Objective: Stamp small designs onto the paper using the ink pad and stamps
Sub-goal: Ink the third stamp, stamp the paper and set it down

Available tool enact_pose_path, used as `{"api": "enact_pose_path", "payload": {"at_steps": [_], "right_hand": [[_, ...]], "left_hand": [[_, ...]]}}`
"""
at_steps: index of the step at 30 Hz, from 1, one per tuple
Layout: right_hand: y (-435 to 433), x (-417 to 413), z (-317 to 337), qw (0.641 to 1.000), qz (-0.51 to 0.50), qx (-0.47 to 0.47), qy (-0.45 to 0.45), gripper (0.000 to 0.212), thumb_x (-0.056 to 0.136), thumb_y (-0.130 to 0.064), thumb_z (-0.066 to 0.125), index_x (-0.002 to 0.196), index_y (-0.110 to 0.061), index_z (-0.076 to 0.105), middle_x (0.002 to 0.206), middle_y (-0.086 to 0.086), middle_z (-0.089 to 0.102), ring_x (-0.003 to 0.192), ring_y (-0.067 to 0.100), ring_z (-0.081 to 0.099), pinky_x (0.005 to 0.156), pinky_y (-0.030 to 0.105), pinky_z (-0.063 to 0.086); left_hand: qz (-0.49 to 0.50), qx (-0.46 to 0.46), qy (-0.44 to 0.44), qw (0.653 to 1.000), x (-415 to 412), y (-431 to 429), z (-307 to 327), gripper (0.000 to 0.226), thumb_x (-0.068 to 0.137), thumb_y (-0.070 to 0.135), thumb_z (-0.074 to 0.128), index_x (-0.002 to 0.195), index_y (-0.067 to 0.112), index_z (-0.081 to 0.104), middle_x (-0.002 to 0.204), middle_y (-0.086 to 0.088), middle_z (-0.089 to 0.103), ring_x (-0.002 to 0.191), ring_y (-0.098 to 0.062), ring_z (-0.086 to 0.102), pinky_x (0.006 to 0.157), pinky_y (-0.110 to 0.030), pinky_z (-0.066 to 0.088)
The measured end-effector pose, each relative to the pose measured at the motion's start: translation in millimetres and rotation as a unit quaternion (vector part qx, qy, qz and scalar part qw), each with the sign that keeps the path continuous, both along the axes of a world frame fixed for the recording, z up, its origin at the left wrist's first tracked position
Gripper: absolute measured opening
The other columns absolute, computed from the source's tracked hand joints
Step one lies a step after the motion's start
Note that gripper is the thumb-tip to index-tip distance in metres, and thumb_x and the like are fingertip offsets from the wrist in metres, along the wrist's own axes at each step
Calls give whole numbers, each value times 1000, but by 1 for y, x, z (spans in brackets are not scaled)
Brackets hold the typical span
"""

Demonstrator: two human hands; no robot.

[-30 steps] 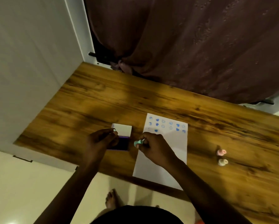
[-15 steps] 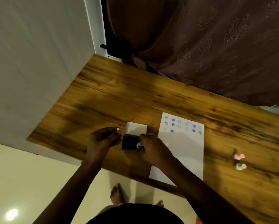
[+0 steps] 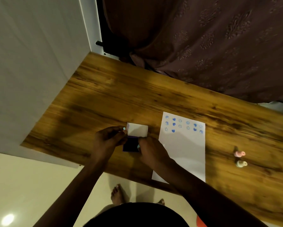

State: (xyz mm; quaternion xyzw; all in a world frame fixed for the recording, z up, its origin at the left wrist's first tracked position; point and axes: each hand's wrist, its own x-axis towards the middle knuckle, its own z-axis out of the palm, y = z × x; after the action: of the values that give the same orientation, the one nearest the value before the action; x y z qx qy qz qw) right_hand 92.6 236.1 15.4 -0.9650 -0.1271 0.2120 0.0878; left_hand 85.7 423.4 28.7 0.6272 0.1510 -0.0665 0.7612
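Note:
A dark blue ink pad (image 3: 130, 144) lies open on the wooden table (image 3: 121, 99), its white lid (image 3: 137, 129) standing up behind it. My left hand (image 3: 108, 140) grips the pad's left side and lid. My right hand (image 3: 151, 150) pinches a small teal stamp (image 3: 138, 146) and presses it down at the pad's right edge. To the right lies the white paper (image 3: 183, 154), with three rows of blue hearts and smiley faces across its far end.
A pink stamp (image 3: 239, 154) and a cream stamp (image 3: 241, 164) stand on the table right of the paper. A brown curtain (image 3: 203, 38) hangs behind the table, a white wall is at the left. Bare feet show on the floor below the table edge.
My right hand has carried the teal stamp left, from the paper's edge onto the ink pad. The left hand stays on the pad. The camera view has shifted.

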Motion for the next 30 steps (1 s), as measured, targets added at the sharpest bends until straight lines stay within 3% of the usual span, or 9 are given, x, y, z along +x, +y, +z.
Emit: {"api": "enact_pose_path", "payload": {"at_steps": [2, 5, 8, 11, 14, 18, 21, 23, 30], "right_hand": [[0, 1, 5, 1000, -2, 6, 9, 43, 102, -27, 55, 142, -12, 48, 151, 13, 49, 140, 31, 47, 120, 39, 31], [-1, 6, 16, 999, -14, 40, 7, 33, 93, -19, 66, 123, -10, 60, 125, 18, 64, 117, 38, 63, 100, 49, 53], [-12, 12, 20, 993, -39, 107, 38, 47, 90, -23, 73, 132, -12, 56, 137, 12, 61, 125, 31, 60, 104, 36, 49], [-29, 21, 23, 978, -78, 187, 53, 33, 87, -28, 76, 115, -13, 66, 119, 8, 70, 109, 25, 68, 83, 18, 49], [-52, 27, 33, 928, -200, 303, 81, 31, 82, -35, 81, 106, -17, 75, 105, 2, 77, 94, 13, 71, 74, 19, 54], [-98, 28, 36, 851, -352, 386, 61, 26, 79, -36, 83, 90, -13, 78, 87, 9, 78, 83, 23, 73, 74, 31, 59], [-128, 33, 35, 904, -364, 224, -33, 32, 87, -37, 77, 105, -11, 76, 111, 10, 76, 104, 28, 71, 93, 36, 54], [-140, 35, 37, 927, -341, 133, -78, 34, 90, -32, 73, 114, -8, 73, 122, 11, 73, 111, 27, 69, 89, 25, 49], [-142, 41, 32, 961, -257, 42, -95, 33, 97, -24, 63, 123, -6, 64, 125, 14, 69, 113, 31, 65, 96, 35, 53]], "left_hand": [[-8, -2, -1, 1000, -1, -4, 5, 23, 92, 11, 73, 112, 2, 75, 108, -17, 78, 101, -31, 77, 86, -44, 62], [-13, -4, -4, 1000, -1, -8, 9, 21, 91, 10, 73, 110, 3, 76, 106, -16, 79, 99, -30, 77, 81, -35, 63], [-31, 2, -9, 999, -1, -15, 11, 20, 91, 11, 74, 110, 5, 77, 105, -13, 80, 99, -28, 78, 80, -33, 64], [-38, 12, -4, 999, -1, -22, 12, 18, 89, 11, 76, 106, 8, 78, 99, -10, 81, 95, -28, 79, 79, -33, 65], [-55, 6, 9, 998, -2, -31, 12, 19, 88, 12, 78, 107, 10, 78, 100, -10, 81, 94, -29, 79, 82, -37, 65], [-78, 9, 15, 997, -5, -45, 14, 18, 87, 10, 77, 105, 11, 79, 97, -9, 82, 90, -28, 79, 81, -35, 64], [-88, 8, 19, 996, -6, -56, 17, 16, 87, 6, 77, 102, 11, 80, 95, -13, 81, 87, -27, 79, 72, -29, 64], [-91, 4, 24, 996, -7, -63, 17, 15, 87, 4, 77, 97, 13, 81, 95, -14, 81, 85, -28, 78, 68, -27, 63], [-122, 10, 12, 992, -9, -77, 21, 41, 88, 5, 76, 83, 45, 81, 88, 13, 81, 85, -9, 78, 74, -29, 65]]}}
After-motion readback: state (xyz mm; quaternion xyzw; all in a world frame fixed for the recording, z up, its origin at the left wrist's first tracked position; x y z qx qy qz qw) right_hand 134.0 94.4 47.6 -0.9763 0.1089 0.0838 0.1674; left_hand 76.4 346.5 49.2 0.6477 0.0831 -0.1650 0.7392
